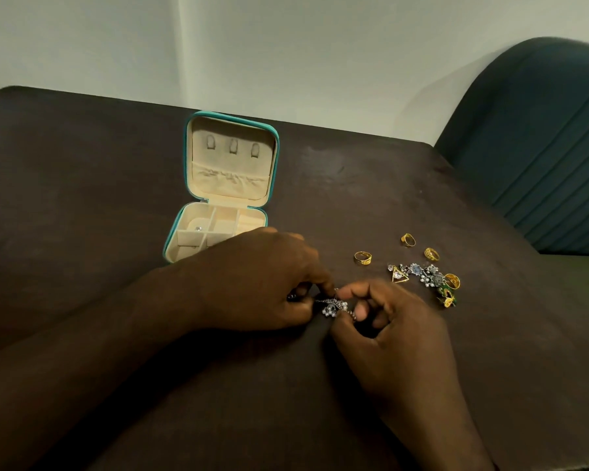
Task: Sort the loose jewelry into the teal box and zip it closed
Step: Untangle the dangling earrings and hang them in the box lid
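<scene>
Cluster (334, 306) of silver beads, pinched between left hand (262, 280) and right hand (398, 334) low over the table (82, 198) in front of the open box (169, 244), looks light, dangly and snag-prone, so its stiffer metal top likely gives the safest hold.

Reaches in from 8 o'clock with a bare left forearm, angled toward centre. Holds the left hand (262, 277) back-up, knuckles toward 1 o'clock, fingers curled under, thumb and forefinger pinching a silver beaded earring (334, 305) by its 9 o'clock end. Enters from 5 o'clock with a bare right forearm. Holds the right hand (398, 331) at 4 o'clock of the left, back-up too, fingers curled in, fingertips gripping the same earring at its 3 o'clock end. Fingertips of both nearly touching.
</scene>
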